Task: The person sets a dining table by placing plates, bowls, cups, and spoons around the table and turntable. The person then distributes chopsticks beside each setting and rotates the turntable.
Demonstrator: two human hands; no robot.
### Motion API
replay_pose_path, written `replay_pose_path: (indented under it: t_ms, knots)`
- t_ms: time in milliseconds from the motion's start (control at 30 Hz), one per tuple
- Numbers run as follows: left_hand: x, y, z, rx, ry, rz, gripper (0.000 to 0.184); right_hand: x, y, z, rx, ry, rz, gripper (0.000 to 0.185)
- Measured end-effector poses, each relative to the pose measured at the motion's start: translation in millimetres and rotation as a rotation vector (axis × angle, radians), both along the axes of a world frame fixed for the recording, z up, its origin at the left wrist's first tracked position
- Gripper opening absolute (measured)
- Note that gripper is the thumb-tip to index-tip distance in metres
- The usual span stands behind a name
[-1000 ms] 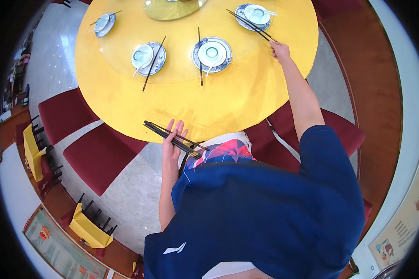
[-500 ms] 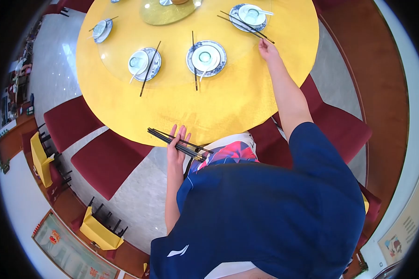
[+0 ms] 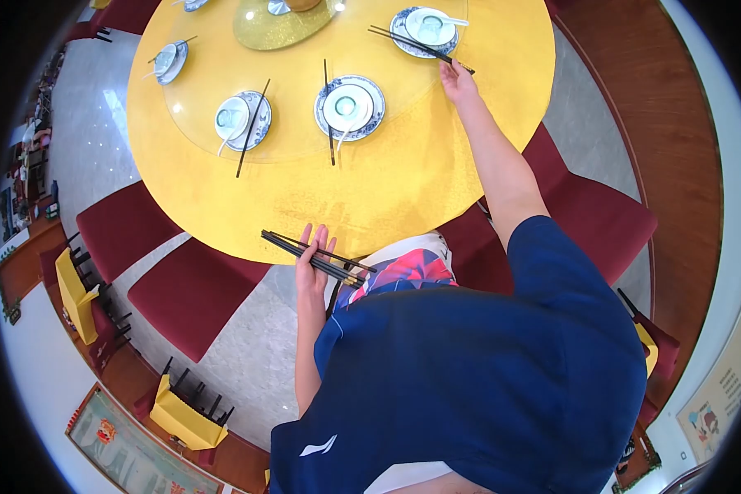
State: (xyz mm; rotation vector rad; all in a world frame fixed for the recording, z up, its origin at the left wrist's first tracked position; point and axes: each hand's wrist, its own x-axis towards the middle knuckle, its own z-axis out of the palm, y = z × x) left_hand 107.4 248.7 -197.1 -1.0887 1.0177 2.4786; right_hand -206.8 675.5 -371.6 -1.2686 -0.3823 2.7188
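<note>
My left hand (image 3: pixel 309 267) is closed round a bundle of black chopsticks (image 3: pixel 331 272) with gold bands, just off the table's near edge. One stick lies at an angle to the others. My right hand (image 3: pixel 459 81) reaches over the table and pinches the near ends of a pair of black chopsticks (image 3: pixel 412 44). The pair lies close together across the near rim of a blue-and-white plate (image 3: pixel 399 23). A white bowl (image 3: pixel 424 31) with a glass and a white spoon sits on that plate.
The round table wears a yellow cloth (image 3: pixel 370 193). Two nearer settings, a middle plate (image 3: pixel 376 90) and a left plate (image 3: pixel 263 123), each have chopsticks across them. A turntable (image 3: pixel 263 33) stands at the back. Dark red chairs (image 3: pixel 198 292) surround the table.
The two chopsticks at the right setting have come closer together as my right hand shifted. The table settings sit slightly further left in view. My left hand keeps its bundle.
</note>
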Motion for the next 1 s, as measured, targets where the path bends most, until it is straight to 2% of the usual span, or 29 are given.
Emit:
replay_pose_path:
  t_ms: [267, 333, 500, 667, 767, 833, 900, 1000]
  knots:
    - [2, 1, -2, 0.005, -0.012, -0.019, 0.052, 0, -7, -5, 0.075, 0.0, 0.084, 0.015]
    - [3, 2, -4, 0.005, -0.007, -0.019, 0.052, -3, -8, -12, 0.01, 0.05, 0.053, 0.014]
    - [3, 2, -5, 0.004, -0.01, -0.008, 0.052, -3, -21, -6, 0.037, 0.011, 0.019, 0.015]
    - [6, 2, -11, 0.009, 0.0, 0.007, 0.051, 29, -26, -10, 0.048, -0.011, -0.031, 0.015]
    - [8, 0, -14, 0.017, 0.004, 0.022, 0.05, 46, -35, -21, 0.089, -0.09, 0.04, 0.014]
    - [8, 2, -13, 0.006, 0.001, 0.016, 0.05, 55, -44, -18, 0.094, -0.124, 0.256, 0.013]
    - [8, 5, -10, -0.004, -0.001, 0.008, 0.05, 52, -55, -2, 0.1, -0.133, 0.31, 0.013]
    - [6, 5, -7, -0.003, 0.032, 0.008, 0.049, 48, -64, -11, 0.128, -0.17, 0.382, 0.014]
